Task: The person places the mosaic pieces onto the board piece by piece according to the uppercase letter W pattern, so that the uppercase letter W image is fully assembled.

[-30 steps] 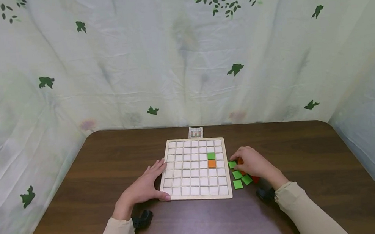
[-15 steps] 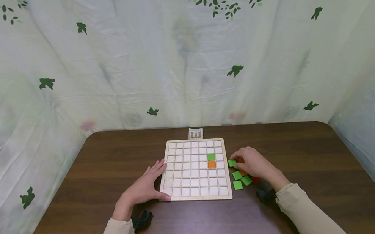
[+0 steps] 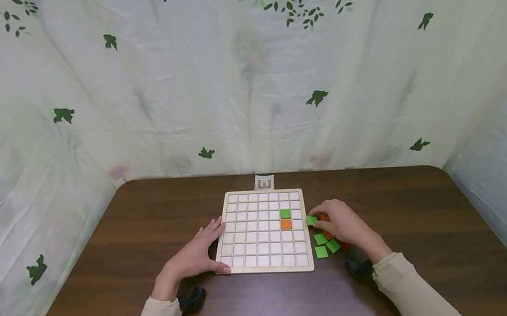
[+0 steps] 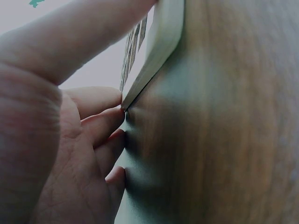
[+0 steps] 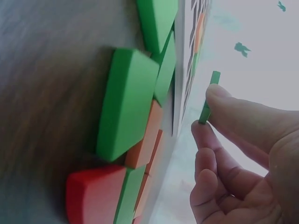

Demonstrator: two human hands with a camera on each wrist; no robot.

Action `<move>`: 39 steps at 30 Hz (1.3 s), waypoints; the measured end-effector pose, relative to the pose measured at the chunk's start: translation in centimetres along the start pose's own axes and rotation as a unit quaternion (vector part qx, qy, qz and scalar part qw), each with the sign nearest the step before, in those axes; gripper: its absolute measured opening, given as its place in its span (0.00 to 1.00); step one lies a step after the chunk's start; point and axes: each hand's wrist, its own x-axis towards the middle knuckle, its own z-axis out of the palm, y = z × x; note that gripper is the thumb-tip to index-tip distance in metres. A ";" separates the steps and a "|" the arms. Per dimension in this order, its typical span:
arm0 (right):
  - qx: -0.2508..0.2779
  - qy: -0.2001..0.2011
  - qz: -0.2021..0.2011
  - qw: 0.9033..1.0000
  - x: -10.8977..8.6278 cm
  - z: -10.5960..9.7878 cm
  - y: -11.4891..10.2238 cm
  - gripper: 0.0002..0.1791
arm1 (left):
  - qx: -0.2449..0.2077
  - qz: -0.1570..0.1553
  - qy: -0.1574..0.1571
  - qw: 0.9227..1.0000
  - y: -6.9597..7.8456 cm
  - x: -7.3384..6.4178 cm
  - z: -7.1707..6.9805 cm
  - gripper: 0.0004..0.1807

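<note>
My right hand (image 3: 344, 223) pinches a green square tile (image 3: 311, 220) between thumb and finger, just off the right edge of the white grid board (image 3: 254, 235). In the right wrist view this tile (image 5: 205, 105) is seen edge-on, raised above the table. One green tile (image 3: 285, 213) and one orange tile (image 3: 285, 224) lie in squares of the board's right half. My left hand (image 3: 194, 254) is spread at the board's left side, fingers straight along the edge and thumb on the near left corner. The left wrist view shows those fingertips (image 4: 119, 98) against the board's side.
Under and beside the right hand lie loose green tiles (image 3: 321, 252), orange tiles (image 5: 145, 140) and a red tile (image 5: 93, 193). A small printed pattern card (image 3: 264, 182) sits behind the board. The brown table (image 3: 402, 204) ends at a leaf-printed curtain (image 3: 245, 76).
The green tile in my right hand has come up slightly and shifted a little left toward the board. The left hand stays in place at the board.
</note>
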 end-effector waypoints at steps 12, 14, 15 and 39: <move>0.009 0.011 -0.013 1.000 -0.1 0.4 -1.2 0.15 | -0.006 0.002 0.001 1.000 0.2 0.0 -0.1 0.65; 0.012 0.008 -0.016 1.000 -0.1 0.6 -1.4 0.15 | -0.006 0.003 0.000 1.000 0.2 0.0 0.0 0.65; 0.015 0.007 -0.015 1.000 -0.1 0.6 -1.5 0.15 | -0.006 0.002 0.000 1.000 0.2 0.0 0.0 0.65; 0.061 0.001 0.009 0.998 0.3 2.7 -3.9 0.13 | -0.010 -0.007 0.000 1.000 0.3 0.0 -0.1 0.65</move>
